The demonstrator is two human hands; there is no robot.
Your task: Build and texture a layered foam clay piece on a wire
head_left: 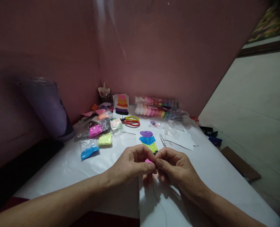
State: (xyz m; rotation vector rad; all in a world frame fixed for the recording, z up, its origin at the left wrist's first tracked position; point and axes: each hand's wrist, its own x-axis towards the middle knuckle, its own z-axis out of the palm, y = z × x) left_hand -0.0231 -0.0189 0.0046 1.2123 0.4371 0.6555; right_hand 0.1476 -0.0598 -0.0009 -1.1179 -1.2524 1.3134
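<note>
My left hand [128, 162] pinches a small piece of pink clay [149, 161] between thumb and fingers. Tip to tip with it, my right hand [181, 167] is closed in a pinch at the right side of the clay; what lies between its fingertips is hidden. A thin dark thread [162, 206] hangs below the hands onto white paper [151, 208]. Just beyond the fingers, ridged clay bands in purple [146, 134], blue [147, 140] and yellow-green [152, 147] lie in a column, with a dark part partly covered by my hands.
Bags of blue clay [89, 153], yellow clay [105, 139] and magenta clay [95, 130] lie to the left. Scissors [131, 121], a layered clay picture [122, 104] and packs of coloured clay [151, 110] are behind. A cutter-like metal tool [162, 140] lies right; a purple tumbler-like object [47, 107] stands left.
</note>
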